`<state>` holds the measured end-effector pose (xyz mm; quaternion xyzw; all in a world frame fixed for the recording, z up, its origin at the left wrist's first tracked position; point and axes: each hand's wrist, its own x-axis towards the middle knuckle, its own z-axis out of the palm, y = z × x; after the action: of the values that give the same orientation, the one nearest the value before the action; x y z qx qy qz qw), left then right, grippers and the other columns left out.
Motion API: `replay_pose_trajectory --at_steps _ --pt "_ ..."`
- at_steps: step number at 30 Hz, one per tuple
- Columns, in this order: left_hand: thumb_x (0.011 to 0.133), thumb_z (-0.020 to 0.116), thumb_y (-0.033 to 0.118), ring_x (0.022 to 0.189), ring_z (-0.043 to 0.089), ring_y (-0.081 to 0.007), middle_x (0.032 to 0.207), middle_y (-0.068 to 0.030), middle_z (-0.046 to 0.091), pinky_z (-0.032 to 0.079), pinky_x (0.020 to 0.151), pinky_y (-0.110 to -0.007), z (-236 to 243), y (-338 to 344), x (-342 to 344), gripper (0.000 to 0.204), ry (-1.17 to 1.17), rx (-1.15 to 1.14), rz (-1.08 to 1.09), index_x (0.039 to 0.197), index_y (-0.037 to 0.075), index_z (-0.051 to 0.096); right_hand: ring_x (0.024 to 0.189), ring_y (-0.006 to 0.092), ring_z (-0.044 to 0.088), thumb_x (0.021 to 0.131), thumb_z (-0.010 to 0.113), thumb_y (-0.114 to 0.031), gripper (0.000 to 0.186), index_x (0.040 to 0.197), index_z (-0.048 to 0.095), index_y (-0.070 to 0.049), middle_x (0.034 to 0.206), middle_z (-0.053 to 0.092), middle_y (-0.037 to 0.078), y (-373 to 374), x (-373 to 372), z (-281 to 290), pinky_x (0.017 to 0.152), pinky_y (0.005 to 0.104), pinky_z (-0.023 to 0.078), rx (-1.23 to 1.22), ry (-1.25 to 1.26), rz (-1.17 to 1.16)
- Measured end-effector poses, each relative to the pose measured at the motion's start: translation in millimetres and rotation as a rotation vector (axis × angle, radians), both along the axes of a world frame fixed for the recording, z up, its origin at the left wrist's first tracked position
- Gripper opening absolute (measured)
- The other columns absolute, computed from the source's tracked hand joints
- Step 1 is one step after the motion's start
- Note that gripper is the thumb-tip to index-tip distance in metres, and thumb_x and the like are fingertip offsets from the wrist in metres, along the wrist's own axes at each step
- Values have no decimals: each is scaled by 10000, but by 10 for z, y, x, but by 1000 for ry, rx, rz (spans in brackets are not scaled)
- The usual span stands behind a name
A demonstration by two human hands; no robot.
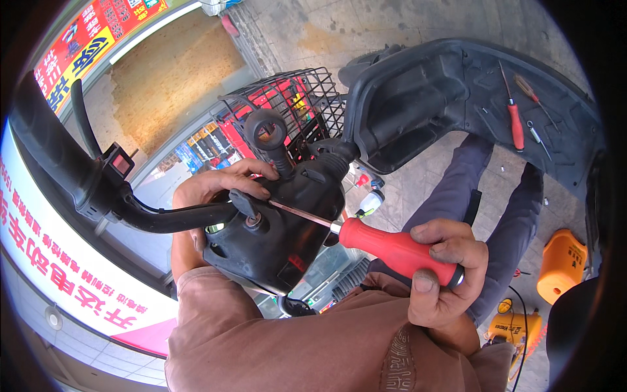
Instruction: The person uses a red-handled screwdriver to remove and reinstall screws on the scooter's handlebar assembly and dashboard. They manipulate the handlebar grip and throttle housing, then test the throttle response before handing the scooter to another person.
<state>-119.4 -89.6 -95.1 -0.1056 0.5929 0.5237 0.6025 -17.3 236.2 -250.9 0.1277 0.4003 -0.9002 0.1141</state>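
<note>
My right hand [450,271] is wrapped around the red handle of a screwdriver [385,243]. Its shaft points left, and the tip meets the black handlebar cover [277,225] of a scooter, close to my left fingertips. My left hand [219,186] reaches round the far left side of this cover, with its fingers bent over the top and the thumb mostly hidden. Between my left fingers and the cover's face stands a key [245,204] in the ignition lock. Whether the tip sits in a screw or a seam I cannot tell.
A handlebar grip with brake lever [68,163] juts out at left. Behind the cover are a ring-topped post [266,130] and a wire basket [320,98]. On the scooter's footboard [483,72] lie a red screwdriver [516,127] and several other tools. Orange containers [562,264] stand at right.
</note>
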Motion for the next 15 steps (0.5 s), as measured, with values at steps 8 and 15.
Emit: replay_pose_trajectory --at_steps 8,15 --pt "568 816 628 1319 333 -385 1357 -225 393 220 1093 -477 44 39 4 931 11 -55 -21 1196 -22 593 829 247 637 785 704 -81 300 996 511 10 996 604 241 1 -6 25 706 308 523 1 29 -4" --pt "583 833 568 1200 441 -445 1251 -320 460 315 1019 -522 49 101 65 850 91 -150 25 1109 -70 632 696 251 630 712 716 -44 260 921 562 -51 1006 633 208 -3 27 3 596 308 490 -32 196 -54"
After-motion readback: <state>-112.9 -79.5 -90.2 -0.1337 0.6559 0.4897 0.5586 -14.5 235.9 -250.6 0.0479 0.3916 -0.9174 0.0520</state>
